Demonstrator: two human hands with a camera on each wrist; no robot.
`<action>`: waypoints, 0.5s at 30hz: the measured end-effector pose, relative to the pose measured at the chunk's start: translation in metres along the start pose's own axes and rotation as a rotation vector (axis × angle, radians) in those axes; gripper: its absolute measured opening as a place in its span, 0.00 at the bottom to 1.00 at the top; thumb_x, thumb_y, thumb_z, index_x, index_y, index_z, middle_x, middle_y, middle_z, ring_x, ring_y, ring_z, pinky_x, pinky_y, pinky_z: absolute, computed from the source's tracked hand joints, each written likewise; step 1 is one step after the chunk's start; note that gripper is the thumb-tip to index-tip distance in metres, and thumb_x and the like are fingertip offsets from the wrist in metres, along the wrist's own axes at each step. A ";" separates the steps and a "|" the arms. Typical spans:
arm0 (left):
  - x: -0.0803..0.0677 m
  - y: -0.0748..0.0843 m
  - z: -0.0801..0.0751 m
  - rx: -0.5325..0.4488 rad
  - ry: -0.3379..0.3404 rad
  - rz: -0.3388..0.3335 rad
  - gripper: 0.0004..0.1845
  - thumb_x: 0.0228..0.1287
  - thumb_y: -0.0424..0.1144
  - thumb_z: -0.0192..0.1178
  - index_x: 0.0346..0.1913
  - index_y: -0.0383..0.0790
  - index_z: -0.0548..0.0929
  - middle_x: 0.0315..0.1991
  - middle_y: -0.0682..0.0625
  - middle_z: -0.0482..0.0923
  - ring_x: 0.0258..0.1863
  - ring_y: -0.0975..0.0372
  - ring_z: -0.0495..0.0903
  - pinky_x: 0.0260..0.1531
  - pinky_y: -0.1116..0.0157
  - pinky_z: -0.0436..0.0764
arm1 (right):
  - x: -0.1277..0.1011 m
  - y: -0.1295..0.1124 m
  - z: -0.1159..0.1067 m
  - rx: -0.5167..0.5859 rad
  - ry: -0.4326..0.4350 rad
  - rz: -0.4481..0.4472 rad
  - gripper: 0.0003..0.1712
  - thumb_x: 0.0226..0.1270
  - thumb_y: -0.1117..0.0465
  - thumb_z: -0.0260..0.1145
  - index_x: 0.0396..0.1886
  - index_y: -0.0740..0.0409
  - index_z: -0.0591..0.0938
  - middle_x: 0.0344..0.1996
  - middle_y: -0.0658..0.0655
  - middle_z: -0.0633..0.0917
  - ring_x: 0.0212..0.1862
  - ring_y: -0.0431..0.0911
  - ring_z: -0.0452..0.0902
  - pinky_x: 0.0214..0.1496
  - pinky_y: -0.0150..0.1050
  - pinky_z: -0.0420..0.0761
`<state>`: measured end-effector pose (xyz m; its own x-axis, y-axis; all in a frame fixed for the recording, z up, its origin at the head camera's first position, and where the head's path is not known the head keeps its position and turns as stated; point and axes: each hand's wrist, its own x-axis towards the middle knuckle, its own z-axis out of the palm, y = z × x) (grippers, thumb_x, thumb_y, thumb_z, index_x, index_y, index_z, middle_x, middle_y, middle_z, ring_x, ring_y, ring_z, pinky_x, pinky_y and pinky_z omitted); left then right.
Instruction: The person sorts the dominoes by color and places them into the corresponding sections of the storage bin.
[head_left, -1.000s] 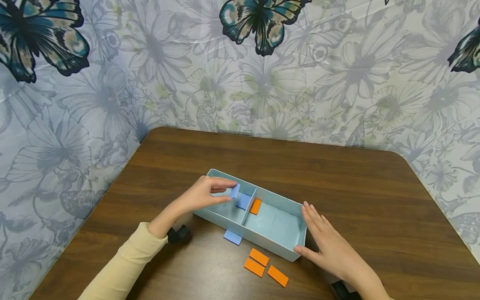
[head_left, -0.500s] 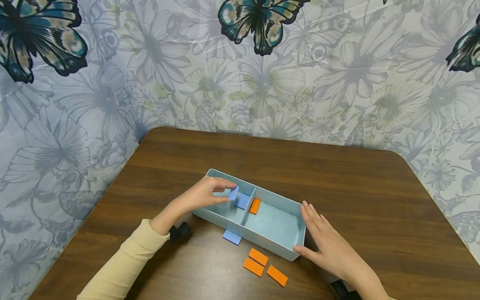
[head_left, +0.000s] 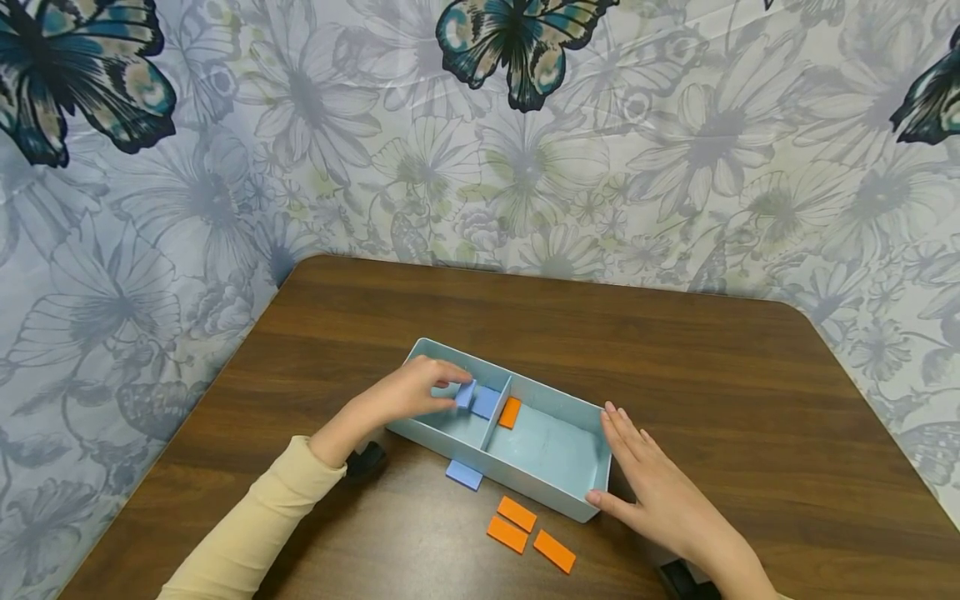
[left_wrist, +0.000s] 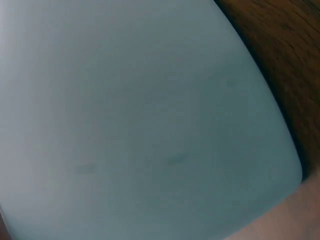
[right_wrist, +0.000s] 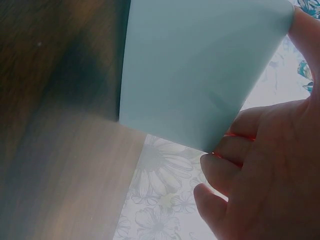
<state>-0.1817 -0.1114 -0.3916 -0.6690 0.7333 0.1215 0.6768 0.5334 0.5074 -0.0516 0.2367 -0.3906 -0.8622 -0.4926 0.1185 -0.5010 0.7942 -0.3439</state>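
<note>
From the head camera, a pale blue tray [head_left: 525, 487] lies on a dark wooden table [head_left: 712, 367], its long axis running diagonally from the far left to the near right. A divider [head_left: 498, 410] splits it into a smaller left compartment and a larger right one. The left hand [head_left: 408, 392] reaches into the left compartment and pinches a blue block [head_left: 466, 393] between thumb and fingers, held low beside a second blue block [head_left: 486, 402] lying against the divider. An orange block [head_left: 510, 412] lies just past the divider in the right compartment. The right hand [head_left: 660, 492] rests with straight fingers against the tray's near right end, thumb on its front corner. Outside the tray, another blue piece [head_left: 464, 475] pokes out at its front wall, and three orange blocks [head_left: 528, 533] lie near it on the table. Floral fabric with butterflies [head_left: 517, 50] hangs behind the table.

The left wrist camera shows only the tray's blurred pale blue wall [left_wrist: 140, 120] with a strip of table.

The right wrist camera shows the tray's end wall [right_wrist: 200, 70] upright on the table, with straight fingers [right_wrist: 235, 175] laid against its edge.
</note>
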 end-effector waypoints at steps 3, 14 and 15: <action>0.001 0.000 0.001 0.016 -0.008 0.001 0.21 0.54 0.31 0.68 0.52 0.30 0.80 0.49 0.43 0.79 0.51 0.56 0.77 0.47 0.63 0.76 | 0.000 0.001 0.000 -0.002 0.004 -0.003 0.53 0.63 0.38 0.59 0.74 0.60 0.46 0.73 0.55 0.45 0.71 0.51 0.42 0.66 0.30 0.33; 0.007 0.004 0.004 0.136 -0.080 0.017 0.14 0.52 0.27 0.68 0.44 0.31 0.85 0.41 0.45 0.83 0.39 0.58 0.82 0.38 0.65 0.79 | 0.000 0.000 0.000 -0.002 0.006 -0.001 0.52 0.63 0.38 0.59 0.74 0.59 0.47 0.73 0.55 0.46 0.71 0.50 0.42 0.67 0.31 0.34; 0.008 0.005 0.004 0.146 -0.087 0.016 0.14 0.52 0.27 0.68 0.44 0.31 0.85 0.41 0.45 0.83 0.38 0.58 0.82 0.37 0.65 0.80 | 0.000 0.000 0.000 -0.001 0.005 -0.001 0.52 0.63 0.38 0.59 0.74 0.59 0.47 0.73 0.55 0.46 0.71 0.50 0.42 0.67 0.31 0.34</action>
<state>-0.1826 -0.1018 -0.3917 -0.6327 0.7727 0.0511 0.7290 0.5721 0.3758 -0.0520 0.2368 -0.3905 -0.8619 -0.4918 0.1234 -0.5021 0.7940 -0.3427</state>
